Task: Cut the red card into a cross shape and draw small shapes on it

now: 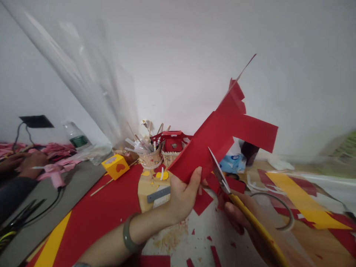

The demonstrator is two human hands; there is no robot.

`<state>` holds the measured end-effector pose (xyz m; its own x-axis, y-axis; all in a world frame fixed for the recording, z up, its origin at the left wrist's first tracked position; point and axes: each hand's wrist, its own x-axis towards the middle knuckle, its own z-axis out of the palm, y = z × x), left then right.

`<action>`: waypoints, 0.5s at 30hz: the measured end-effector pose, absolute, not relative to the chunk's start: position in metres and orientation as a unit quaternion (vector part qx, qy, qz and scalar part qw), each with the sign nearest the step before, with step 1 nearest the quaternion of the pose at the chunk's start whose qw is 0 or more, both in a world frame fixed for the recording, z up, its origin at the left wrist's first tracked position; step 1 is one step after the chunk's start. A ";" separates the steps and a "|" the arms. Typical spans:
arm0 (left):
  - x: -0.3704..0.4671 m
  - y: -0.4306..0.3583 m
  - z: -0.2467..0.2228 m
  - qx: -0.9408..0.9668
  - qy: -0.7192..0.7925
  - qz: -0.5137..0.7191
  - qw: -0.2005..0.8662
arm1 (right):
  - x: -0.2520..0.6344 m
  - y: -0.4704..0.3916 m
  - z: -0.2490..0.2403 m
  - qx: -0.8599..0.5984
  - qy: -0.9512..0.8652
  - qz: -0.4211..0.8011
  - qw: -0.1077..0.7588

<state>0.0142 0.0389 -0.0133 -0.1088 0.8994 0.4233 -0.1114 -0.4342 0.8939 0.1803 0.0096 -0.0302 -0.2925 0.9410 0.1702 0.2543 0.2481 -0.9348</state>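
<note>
My left hand (185, 194), a green bangle (128, 234) on its wrist, pinches the lower edge of a red card cut-out (211, 137). The card is held up off the table and has folds, with flaps sticking out to the right and top. My right hand (246, 213) is closed around scissors (219, 172), partly blurred. Their blades point up and left at the card's lower right edge, close to my left fingertips; whether they touch it I cannot tell. A long yellow piece (258, 230) runs along my right hand; its link to the scissors is unclear.
Red scraps litter the white work surface (172, 237) beside a grey ruler (158, 194). Behind stand decorated cups (150, 157) of sticks, a yellow box (115, 167) and a blue tissue pack (233, 163). A tape ring (289, 218) lies right. At left are another person's hands (30, 163) and a glue gun (55, 176).
</note>
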 end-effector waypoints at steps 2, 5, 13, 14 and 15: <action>0.014 0.039 -0.012 0.543 0.366 0.648 0.389 | 0.183 0.011 -0.030 -0.438 -0.689 0.434 0.381; 0.014 0.040 -0.011 0.539 0.369 0.648 0.392 | 0.186 0.014 -0.030 -0.438 -0.701 0.441 0.350; 0.015 0.041 -0.016 0.531 0.361 0.653 0.403 | 0.178 0.013 -0.020 -0.445 -0.675 0.448 0.382; 0.015 0.040 -0.016 0.531 0.356 0.654 0.405 | 0.178 0.013 -0.020 -0.444 -0.675 0.447 0.383; 0.015 0.040 -0.015 0.531 0.348 0.656 0.408 | 0.178 0.013 -0.021 -0.444 -0.676 0.444 0.386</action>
<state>0.0152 0.0400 -0.0146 -0.1034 0.9050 0.4127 -0.1653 -0.4247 0.8901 0.1781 0.0131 -0.0209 -0.3079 0.9430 0.1266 0.2582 0.2109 -0.9428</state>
